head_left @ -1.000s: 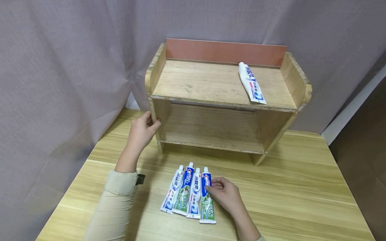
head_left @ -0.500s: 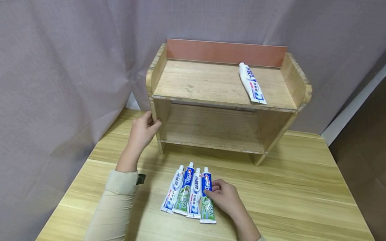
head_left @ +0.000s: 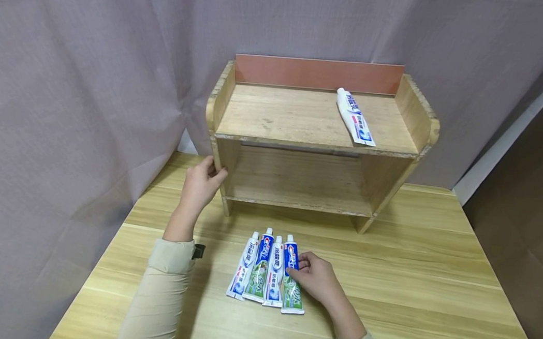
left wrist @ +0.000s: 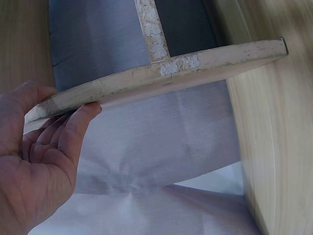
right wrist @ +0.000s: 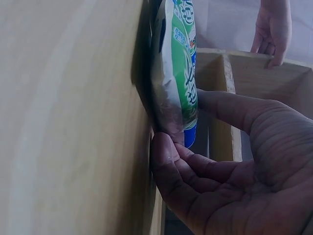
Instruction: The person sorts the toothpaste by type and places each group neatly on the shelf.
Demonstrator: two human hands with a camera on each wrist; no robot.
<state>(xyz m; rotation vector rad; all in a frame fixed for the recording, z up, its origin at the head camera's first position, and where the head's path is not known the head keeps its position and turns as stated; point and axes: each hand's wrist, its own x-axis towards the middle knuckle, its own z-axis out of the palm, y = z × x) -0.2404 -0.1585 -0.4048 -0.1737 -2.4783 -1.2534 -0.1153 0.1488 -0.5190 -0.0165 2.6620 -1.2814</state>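
In the head view, a row of white and blue-green toothpaste tubes lies on the table, caps pointing at the shelf. My right hand (head_left: 318,278) pinches the rightmost toothpaste tube (head_left: 293,295), a blue-and-green one, thumb on top and fingers at its right edge. The right wrist view has this tube close up, low over the tabletop. My left hand (head_left: 199,183) grips the left side panel of a wooden shelf (head_left: 275,112). The left wrist view shows the panel (left wrist: 132,83) between thumb and fingers. Beside the held tube lies a white toothpaste tube (head_left: 274,278).
Another white toothpaste tube (head_left: 355,117) lies on the shelf's upper board, right of centre, its tail over the front edge. The two-tier shelf stands at the back of the wooden table (head_left: 432,283). A grey curtain (head_left: 95,76) hangs behind and to the left.
My right thumb has slid slightly down along the rightmost toothpaste tube. The tubes, the shelf and my left hand stay in place.
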